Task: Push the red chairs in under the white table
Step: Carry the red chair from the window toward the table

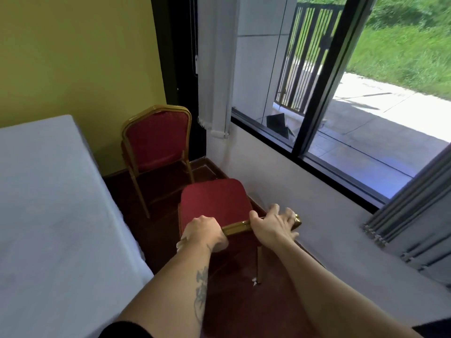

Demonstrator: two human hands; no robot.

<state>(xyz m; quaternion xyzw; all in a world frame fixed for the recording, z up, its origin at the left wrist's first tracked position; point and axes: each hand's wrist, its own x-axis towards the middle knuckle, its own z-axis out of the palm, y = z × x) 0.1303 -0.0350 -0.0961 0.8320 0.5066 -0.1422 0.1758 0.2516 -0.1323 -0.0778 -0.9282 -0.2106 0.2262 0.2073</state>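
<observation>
A red chair [214,201] with a gold frame stands right in front of me, its seat pointing away toward the far corner. My left hand [203,231] and my right hand [274,222] both grip the gold top rail of its backrest. A second red chair [156,140] stands in the corner by the yellow wall, facing me, apart from the table. The white table [48,215] fills the left side, covered by a cloth that hangs over its edge.
A white wall with a low window sill [317,162] runs along the right, close to the near chair. Grey folded blinds [415,215] hang at the right. Dark red-brown floor [161,193] shows between the table and the chairs.
</observation>
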